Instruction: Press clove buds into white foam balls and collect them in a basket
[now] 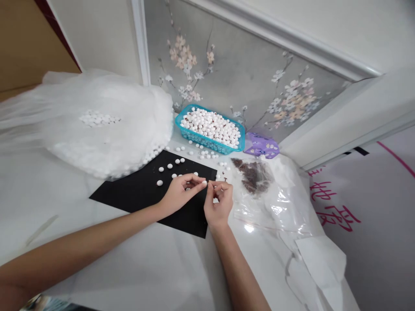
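My left hand (178,192) pinches a small white ball (204,183) between thumb and fingertips, above the right part of a black sheet (129,190). Close against it, my right hand (220,207) is closed in a pinch at the ball's side; whatever its fingertips hold is too small to make out. Several loose white balls (160,183) lie on the black sheet, some partly hidden behind my left hand. Just beyond my right hand, a tiny brown piece (225,179) lies on the white table.
A blue basket (210,144) heaped with white balls stands against the flowered panel. At left sits a large translucent bag (110,129) of white balls. A purple packet (262,145), a clear bag with brown pieces (254,176) and white paper (320,261) lie to the right.
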A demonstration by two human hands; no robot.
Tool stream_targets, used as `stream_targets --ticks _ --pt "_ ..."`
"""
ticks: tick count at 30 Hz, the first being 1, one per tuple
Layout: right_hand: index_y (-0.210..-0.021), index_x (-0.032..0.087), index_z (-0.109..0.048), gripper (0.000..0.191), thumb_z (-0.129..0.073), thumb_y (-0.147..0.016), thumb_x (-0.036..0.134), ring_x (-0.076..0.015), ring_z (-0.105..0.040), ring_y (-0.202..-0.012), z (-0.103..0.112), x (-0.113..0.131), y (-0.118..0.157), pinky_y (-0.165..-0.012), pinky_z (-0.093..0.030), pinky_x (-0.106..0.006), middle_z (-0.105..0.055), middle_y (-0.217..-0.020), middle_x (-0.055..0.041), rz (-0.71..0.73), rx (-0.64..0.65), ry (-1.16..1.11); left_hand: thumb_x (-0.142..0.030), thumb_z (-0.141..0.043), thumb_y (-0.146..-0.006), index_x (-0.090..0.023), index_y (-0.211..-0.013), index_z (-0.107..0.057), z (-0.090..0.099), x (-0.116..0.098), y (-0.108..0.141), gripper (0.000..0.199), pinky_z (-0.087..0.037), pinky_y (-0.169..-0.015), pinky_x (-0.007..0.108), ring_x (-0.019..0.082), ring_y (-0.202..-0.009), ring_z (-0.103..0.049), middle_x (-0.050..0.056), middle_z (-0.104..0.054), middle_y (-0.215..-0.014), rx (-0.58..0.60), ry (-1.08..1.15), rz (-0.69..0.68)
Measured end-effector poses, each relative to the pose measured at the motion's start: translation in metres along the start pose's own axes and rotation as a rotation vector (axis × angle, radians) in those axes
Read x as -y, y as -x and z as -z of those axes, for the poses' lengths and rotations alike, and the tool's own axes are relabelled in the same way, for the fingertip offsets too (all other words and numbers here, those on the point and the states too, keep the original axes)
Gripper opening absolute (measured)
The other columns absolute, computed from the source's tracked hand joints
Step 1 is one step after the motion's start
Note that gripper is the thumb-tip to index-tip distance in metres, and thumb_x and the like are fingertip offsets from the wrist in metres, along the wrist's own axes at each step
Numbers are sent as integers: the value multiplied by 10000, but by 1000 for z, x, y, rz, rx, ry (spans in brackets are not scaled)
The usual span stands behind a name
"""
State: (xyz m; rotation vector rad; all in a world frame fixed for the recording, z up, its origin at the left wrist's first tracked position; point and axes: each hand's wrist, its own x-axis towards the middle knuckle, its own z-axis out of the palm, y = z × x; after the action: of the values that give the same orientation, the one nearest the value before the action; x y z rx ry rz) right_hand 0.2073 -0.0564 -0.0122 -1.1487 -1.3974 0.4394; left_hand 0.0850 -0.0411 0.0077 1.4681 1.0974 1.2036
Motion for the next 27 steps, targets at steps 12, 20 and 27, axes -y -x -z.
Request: stream_targets --ticks 12,20,27 --pt "-776 225 -332 204 -516 -796 139 -102 -561 -666 0 -4 0 -456 -433 -202 -539 -974 -64 104 95 56 -346 -618 -774 -158 -846 -666 0 1 0 207 -508 -699 268 180 -796 -635 44 -683 -849 0 39 12" --pt "-716 229 -315 214 -486 -844 226 -161 -605 -832 1 -1 2 -493 -442 -236 -594 -1019 -105 63 89 146 -335 -620 -778 -165 -849 -661 1 1 -1 189 -506 -722 255 169 -824 -634 38 -692 -900 -6 67 29" --pt "-700 232 -301 218 -439 -868 234 -153 -619 -831 -1 4 2 -536 -445 -252 -614 -1022 -91 86 97 176 -326 -621 -779 -163 -827 -655 0 0 -1 174 -502 -686 244 160 -786 -633 27 -689 -850 5 57 13"
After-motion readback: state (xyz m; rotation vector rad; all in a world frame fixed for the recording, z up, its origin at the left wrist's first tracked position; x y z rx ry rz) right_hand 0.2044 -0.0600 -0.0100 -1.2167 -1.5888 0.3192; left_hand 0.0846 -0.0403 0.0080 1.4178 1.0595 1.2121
